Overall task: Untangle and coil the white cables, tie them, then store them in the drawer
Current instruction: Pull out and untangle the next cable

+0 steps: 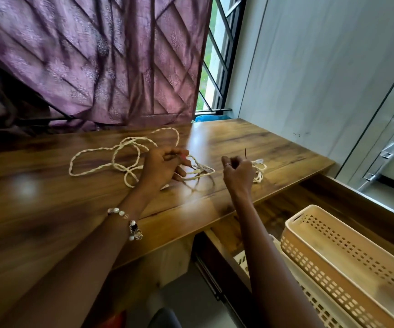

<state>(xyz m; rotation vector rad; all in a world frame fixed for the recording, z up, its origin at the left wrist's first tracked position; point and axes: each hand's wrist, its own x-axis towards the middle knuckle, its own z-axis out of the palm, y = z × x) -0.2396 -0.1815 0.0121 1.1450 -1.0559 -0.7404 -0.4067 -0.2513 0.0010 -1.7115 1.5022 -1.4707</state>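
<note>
A long white twisted cable (101, 151) lies in loose loops on the wooden desk (49, 209). My left hand (161, 168) rests over its right end, fingers curled around the strand near the plugs (199, 171). A small coiled white cable (259, 171) sits to the right. My right hand (238, 172) is just left of that coil, fingers curled, pinching a thin dark tie (245, 153) that sticks upward. The drawer (309, 197) stands open under the desk's right end.
Two cream perforated plastic baskets (347, 254) sit in the open drawer at lower right. A purple curtain (96, 60) hangs behind the desk, with a barred window (217, 67) and a white wall to the right.
</note>
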